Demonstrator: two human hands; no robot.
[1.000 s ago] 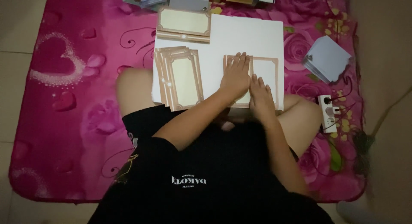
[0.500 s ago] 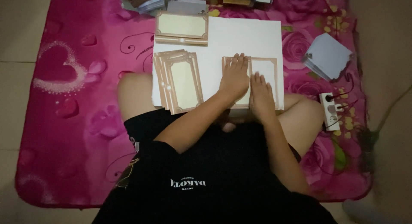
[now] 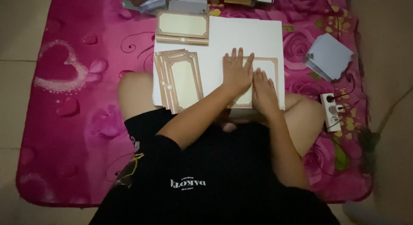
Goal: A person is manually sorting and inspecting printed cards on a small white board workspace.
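Beside the hands (image 3: 249, 80), fanned cards (image 3: 178, 80), power strip (image 3: 332, 111).

A pink floral mat (image 3: 77, 100) covers the floor; on it lie a white board (image 3: 254, 35) mid-frame, blue-grey cards (image 3: 329, 57) upper right, a power strip (image 3: 332, 111) right

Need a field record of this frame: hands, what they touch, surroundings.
left hand: flat, palm down on the bordered card
right hand: flat on the same card, beside the left
surface: white board across the lap
left of hands: fanned stack of bordered cards
far corner: second card pile
floor: pink floral mat
right: grey paper stack, power strip
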